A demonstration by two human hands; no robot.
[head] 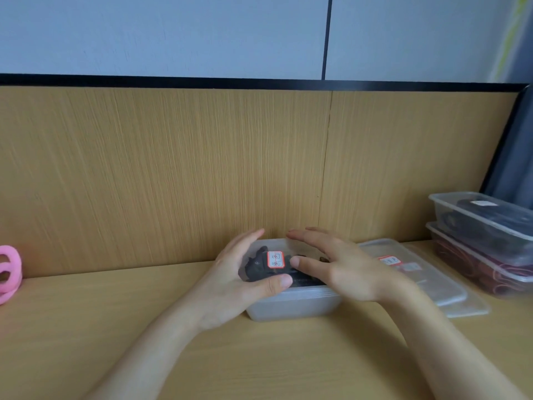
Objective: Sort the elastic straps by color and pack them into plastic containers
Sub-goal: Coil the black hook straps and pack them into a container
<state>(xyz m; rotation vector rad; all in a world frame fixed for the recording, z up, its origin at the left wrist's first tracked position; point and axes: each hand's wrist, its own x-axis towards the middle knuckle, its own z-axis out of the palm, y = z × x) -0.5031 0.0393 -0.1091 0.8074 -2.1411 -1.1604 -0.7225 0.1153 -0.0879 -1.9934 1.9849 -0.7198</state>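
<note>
a clear plastic container [291, 303] sits on the wooden table [115, 313] against the wood panel [173, 168], its lid [274, 244] on and bearing a red-edged label [276, 259]; dark straps [256, 268] show through it. the left hand [233, 281] lies flat at the container's left end, fingers straight, thumb pressing the lid's near edge. the right hand [343, 269] is spread over the container's right half, fingers straight, thumb tip touching the lid beside the label. just right of the container lie spare lids [450, 295], flat. further right stand two stacked containers, the upper one [461, 215] with black straps, the lower one [450, 249] with red ones. far left of the container lie pink straps [8, 269].
</note>
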